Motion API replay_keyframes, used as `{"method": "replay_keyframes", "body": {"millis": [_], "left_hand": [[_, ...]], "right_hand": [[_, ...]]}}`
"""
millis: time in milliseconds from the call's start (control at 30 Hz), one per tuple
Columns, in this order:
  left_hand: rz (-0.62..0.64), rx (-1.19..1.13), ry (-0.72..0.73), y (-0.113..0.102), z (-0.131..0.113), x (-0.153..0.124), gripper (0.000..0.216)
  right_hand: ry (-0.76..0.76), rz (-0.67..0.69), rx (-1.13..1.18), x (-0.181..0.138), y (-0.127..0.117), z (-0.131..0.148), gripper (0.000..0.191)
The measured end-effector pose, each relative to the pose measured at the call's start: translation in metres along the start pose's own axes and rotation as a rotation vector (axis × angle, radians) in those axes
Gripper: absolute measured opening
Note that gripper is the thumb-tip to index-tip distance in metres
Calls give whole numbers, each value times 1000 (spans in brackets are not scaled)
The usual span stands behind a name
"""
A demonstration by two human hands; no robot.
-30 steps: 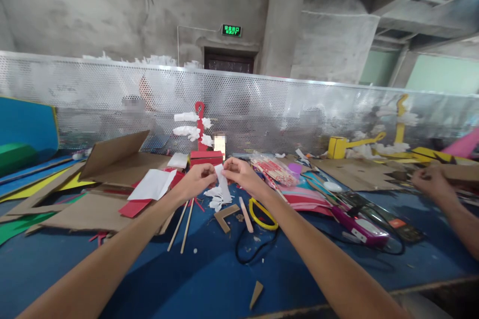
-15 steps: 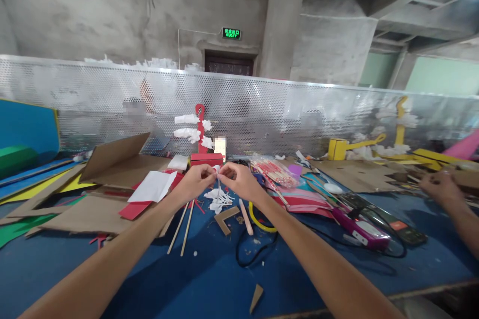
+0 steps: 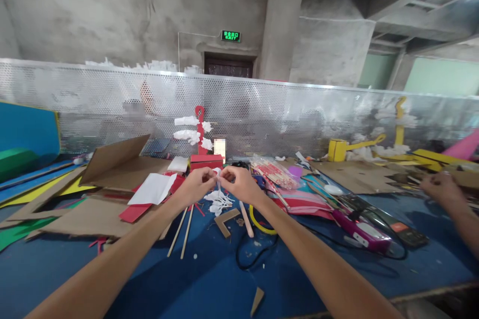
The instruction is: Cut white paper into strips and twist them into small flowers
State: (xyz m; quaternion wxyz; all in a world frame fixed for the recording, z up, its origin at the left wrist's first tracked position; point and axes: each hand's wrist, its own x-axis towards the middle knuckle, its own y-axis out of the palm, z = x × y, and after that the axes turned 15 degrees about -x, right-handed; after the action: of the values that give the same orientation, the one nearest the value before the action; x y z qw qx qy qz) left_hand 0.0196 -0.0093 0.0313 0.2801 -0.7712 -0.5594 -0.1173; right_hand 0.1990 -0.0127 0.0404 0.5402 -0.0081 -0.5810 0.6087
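Paper strip (image 3: 218, 175) is white, thin and looks twisted; you hold it up just above the desk (image 3: 209, 279), mid-frame, pinched from both sides. Your left hand (image 3: 197, 185) has its fingers clamped on the strip's left end, and your right hand (image 3: 239, 183) has its fingers clamped on the right end. The fingertips of both hands nearly meet. A short tail of the strip hangs down between the hands.

Right under it is a small pile of white paper scraps (image 3: 219, 203) on the blue top. Just beside the pile are a cardboard L-piece (image 3: 227, 221) and a pale pink stick (image 3: 246, 219). A yellow ring (image 3: 262, 222) and a black cable (image 3: 254, 254) lie to the right of those. Two wooden sticks (image 3: 183, 232) lie under your left forearm.

Behind your hands a red stand (image 3: 200, 134) with white paper tufts rises from a red box (image 3: 205, 161). A white sheet (image 3: 151, 188) and a cardboard sheet (image 3: 116, 157) are to the left. A bag of sticks (image 3: 275, 172) and a purple tool (image 3: 359, 232) are to the right. Another person's hand (image 3: 441, 187) is at the far right, well apart from yours. A perforated metal screen (image 3: 299, 114) runs along the back of the desk.
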Motion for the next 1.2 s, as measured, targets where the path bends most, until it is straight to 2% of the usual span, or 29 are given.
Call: {"method": "replay_keyframes", "body": {"millis": [267,500,700,933,1200], "left_hand": [[24,-67,15,0,4,-1,15],[50,-327,-66,3,-2,0,13],[81,-467,-101,3,-5,-1,14],[137,-396,-68,0,-9,-4,25],[86,-394,-50,1,-6,-2,29]], "right_hand": [[9,25,129,3,2,-4,10],[72,176,365,1,-1,-4,18],[83,218,463,1,-1,-3,18],[80,233,469,2,1,-7,18],[117,229,481,3,2,-10,19]]}}
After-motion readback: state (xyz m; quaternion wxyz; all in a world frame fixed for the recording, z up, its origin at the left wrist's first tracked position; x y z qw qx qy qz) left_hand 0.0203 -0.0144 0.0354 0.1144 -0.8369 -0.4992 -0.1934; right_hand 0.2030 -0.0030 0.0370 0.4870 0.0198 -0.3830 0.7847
